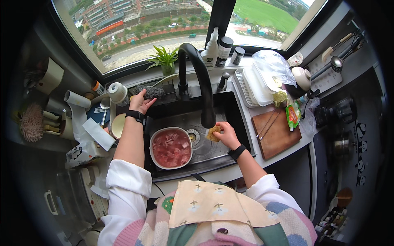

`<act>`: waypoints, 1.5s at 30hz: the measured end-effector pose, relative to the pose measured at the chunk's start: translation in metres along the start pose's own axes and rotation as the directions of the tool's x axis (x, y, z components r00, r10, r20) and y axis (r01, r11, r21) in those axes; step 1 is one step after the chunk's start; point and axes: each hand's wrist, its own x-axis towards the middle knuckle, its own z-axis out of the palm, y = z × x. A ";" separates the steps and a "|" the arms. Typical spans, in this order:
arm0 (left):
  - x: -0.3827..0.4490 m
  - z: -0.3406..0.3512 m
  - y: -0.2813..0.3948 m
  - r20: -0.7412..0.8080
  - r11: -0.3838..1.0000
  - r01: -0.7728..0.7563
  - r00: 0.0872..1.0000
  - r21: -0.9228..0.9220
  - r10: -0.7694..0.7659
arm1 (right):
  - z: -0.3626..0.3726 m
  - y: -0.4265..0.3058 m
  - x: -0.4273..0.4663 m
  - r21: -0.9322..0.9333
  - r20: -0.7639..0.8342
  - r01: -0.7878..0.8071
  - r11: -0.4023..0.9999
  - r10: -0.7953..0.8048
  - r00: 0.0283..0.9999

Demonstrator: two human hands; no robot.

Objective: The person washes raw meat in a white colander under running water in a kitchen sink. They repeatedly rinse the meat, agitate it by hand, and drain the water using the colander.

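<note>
My right hand (227,134) grips a tan, knobbly piece that looks like ginger root (213,134), just below the spout of the black faucet (207,92). Wet ripples show on the sink floor beneath it. At the sink's back left corner, my left hand (142,104) has its fingers spread beside a grey mesh scouring pad (152,91) in a black caddy (169,89); whether a fingertip touches the pad is unclear. Between my arms, a white-rimmed tub (151,150) of raw meat pieces (172,147) in pinkish water stands in the dark sink (215,153), left of the drain (193,136).
Right of the sink lie a wooden cutting board (277,135) with metal chopsticks (267,124) and a drying rack (243,89) with white containers. A white cup (118,93), a cream bowl (118,126) and a paper towel roll (78,99) crowd the left. Bottles and a potted plant (167,66) line the windowsill.
</note>
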 end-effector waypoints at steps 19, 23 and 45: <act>-0.085 0.032 -0.133 0.166 0.582 -0.600 0.761 0.548 0.628 | 0.014 -0.039 -0.009 0.392 0.118 -0.164 0.905 0.127 0.985; -0.116 0.038 -0.181 0.686 0.595 -0.535 0.727 0.600 -0.038 | 0.013 -0.037 -0.007 0.196 -0.001 -0.010 0.980 0.010 1.000; -0.100 0.021 -0.107 0.580 -0.060 -0.601 0.735 0.797 0.351 | 0.012 0.005 -0.023 0.401 0.312 -0.404 0.823 0.292 0.904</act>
